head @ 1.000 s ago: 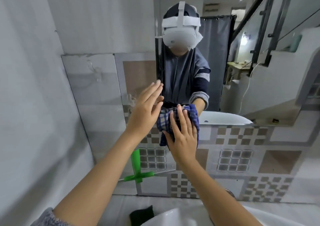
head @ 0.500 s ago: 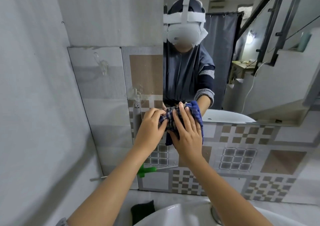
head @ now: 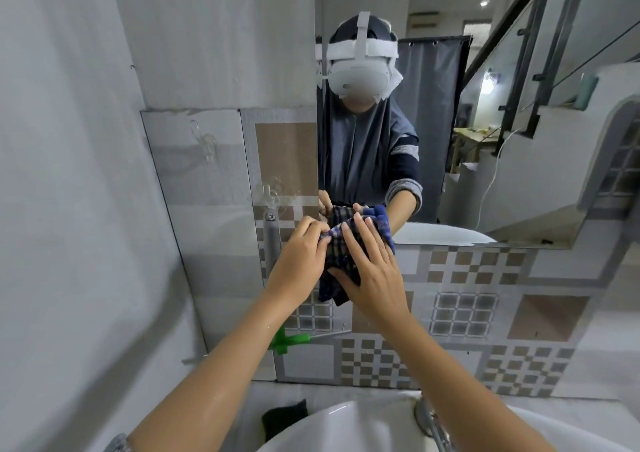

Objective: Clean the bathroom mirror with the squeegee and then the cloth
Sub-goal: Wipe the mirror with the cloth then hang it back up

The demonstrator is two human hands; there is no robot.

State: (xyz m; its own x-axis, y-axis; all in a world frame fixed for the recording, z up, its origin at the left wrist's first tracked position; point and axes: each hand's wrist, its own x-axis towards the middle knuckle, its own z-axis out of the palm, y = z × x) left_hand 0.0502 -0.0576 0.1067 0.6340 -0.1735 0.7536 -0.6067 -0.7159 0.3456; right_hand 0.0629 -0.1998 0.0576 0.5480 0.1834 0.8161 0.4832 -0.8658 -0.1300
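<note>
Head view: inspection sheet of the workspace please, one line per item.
Surface: mirror on tiled wall; droplets not discernible.
Job's things: checked cloth bunched at the mirror's lower left corner; green squeegee lying below, by the wall.
Clutter: dark sponge beside the white sink.
Grippers: left hand pinches the cloth's edge; right hand lies flat over it.
Cables: white cable seen only in the reflection.
Surroundings: clear wall hooks, grey pipe, tap.
</note>
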